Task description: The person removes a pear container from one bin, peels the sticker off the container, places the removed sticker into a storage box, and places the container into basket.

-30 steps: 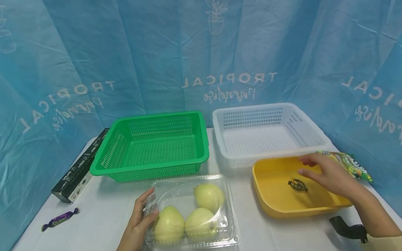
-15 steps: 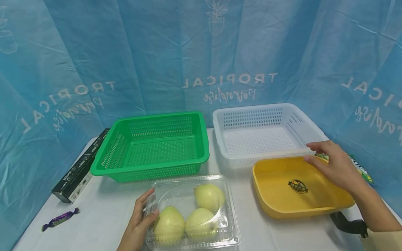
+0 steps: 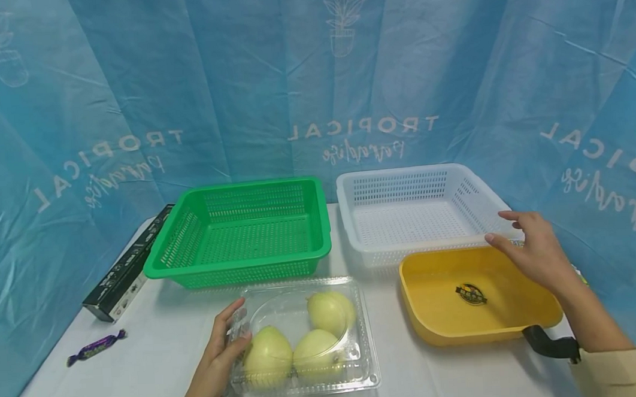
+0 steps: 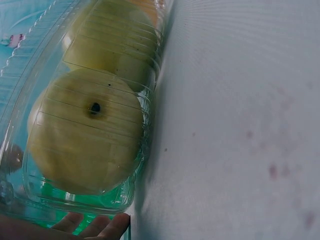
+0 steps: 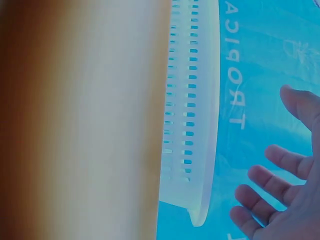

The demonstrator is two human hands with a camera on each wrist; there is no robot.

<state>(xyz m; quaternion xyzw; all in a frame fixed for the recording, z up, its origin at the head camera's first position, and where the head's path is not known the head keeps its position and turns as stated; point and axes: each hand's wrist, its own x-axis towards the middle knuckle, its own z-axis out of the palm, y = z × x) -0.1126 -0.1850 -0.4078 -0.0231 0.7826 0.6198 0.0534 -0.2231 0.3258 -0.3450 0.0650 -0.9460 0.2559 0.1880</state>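
My left hand (image 3: pixel 218 359) rests against the left side of a clear plastic clamshell box (image 3: pixel 367 334), its thumb near the lid's edge and its fingers loosely extended. Inside the box lie three pale yellow-green, pear-like fruits (image 3: pixel 267 354); two show large in the left wrist view, one fruit (image 4: pixel 85 132) with a dark spot. My right hand (image 3: pixel 539 253) hovers over the back right corner of a yellow plastic basin (image 3: pixel 442 312), fingers spread and holding nothing. A snack bag (image 3: pixel 582 274) is mostly hidden behind that hand. The right wrist view shows the spread fingers (image 5: pixel 270 180) against the backdrop.
A green basket (image 3: pixel 240 267) and a white basket (image 3: pixel 428 240) stand side by side at the back. At left are a long black box (image 3: pixel 127 265) and a purple-wrapped candy (image 3: pixel 96 347). A blue printed curtain (image 3: pixel 312 91) encloses the table.
My right hand has moved back and to the right, from over the yellow basin to its back right corner, covering most of the snack bag. My left hand has stayed at the clear box.
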